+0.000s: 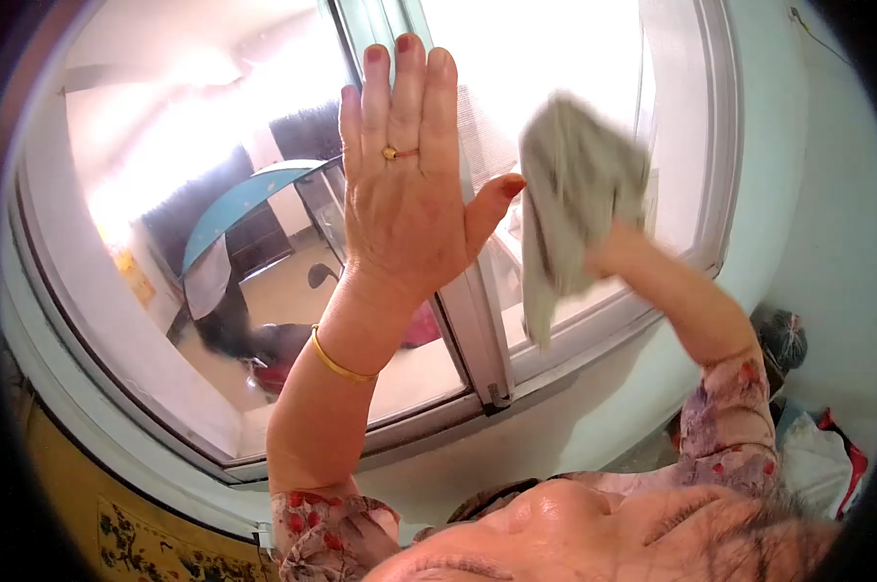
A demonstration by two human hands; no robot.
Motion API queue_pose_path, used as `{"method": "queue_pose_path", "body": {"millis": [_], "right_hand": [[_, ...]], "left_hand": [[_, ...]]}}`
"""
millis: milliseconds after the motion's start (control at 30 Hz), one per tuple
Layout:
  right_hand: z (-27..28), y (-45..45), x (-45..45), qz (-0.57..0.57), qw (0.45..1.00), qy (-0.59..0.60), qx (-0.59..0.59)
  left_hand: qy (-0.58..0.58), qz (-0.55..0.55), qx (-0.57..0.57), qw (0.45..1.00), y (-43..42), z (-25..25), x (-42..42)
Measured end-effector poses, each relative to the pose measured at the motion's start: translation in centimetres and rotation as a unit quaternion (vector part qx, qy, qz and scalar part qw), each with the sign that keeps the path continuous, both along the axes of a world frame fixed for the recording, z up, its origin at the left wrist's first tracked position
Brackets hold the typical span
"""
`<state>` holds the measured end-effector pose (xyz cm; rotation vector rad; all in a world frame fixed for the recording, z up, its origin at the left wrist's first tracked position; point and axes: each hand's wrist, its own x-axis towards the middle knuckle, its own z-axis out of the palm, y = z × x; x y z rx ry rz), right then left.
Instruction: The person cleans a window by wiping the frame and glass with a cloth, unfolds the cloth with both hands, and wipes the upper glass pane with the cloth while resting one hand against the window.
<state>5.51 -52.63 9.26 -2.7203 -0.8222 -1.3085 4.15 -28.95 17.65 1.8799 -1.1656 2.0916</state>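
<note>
Greyish cloth [579, 179], blurred, lies to the right of the window's middle upright [474, 320], in front of the right pane [574, 63]. Its long axis runs roughly up and down, nearly alongside that upright, with a narrow tail hanging at the lower end nearest to it. Right hand [608, 250] grasps the cloth at its lower right side, on the edge away from the upright; the fingers are hidden behind the fabric, so their exact hold cannot be told. Left hand [400, 213] crosses in front of the upright, bare and holding nothing, palm towards the window and fingers straight up. Whether it rests on the glass cannot be told. Its thumb points right of the upright, towards the cloth, and meets its near edge in view; actual contact is unclear. Being the one that holds it, the right hand is nearer to the cloth, which lies between the two hands.
</note>
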Motion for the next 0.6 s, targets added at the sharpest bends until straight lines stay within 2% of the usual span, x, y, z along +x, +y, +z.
{"method": "queue_pose_path", "body": {"millis": [33,67,133,200,233,267,300,400,600], "right_hand": [[-3.3,-0.4,-0.7,0.013,0.986,-0.137,-0.096],[-4.0,1.3,-2.7,0.022,0.994,-0.083,-0.064],[-3.9,3.8,-5.9,0.009,0.994,0.108,-0.016],[-3.6,4.4,-7.3,-0.037,0.928,0.370,0.014],[-4.6,3.8,-6.0,-0.010,0.981,0.190,-0.028],[-6.2,2.5,-3.5,0.018,0.998,0.002,-0.067],[-6.7,1.9,-2.0,0.044,0.976,-0.186,-0.105],[1.2,1.9,0.8,0.008,0.993,-0.120,0.018],[19.3,2.6,4.3,-0.054,0.956,-0.259,0.126]], "left_hand": [[0.002,0.000,0.001,1.000,0.0,0.0,-0.1],[0.003,0.001,0.002,1.000,0.0,0.1,-0.1],[0.003,0.009,0.003,1.000,0.1,0.1,-0.2],[0.001,0.024,-0.001,1.000,0.1,0.2,0.0],[0.001,0.021,0.000,1.000,0.1,0.2,0.0],[0.001,0.019,0.001,1.000,0.1,0.2,0.0],[0.002,0.016,0.002,1.000,0.2,0.2,0.0],[0.003,0.008,-0.001,1.000,0.2,0.1,-0.1],[-0.010,-0.010,-0.010,1.000,-0.1,-0.1,0.3]]}}
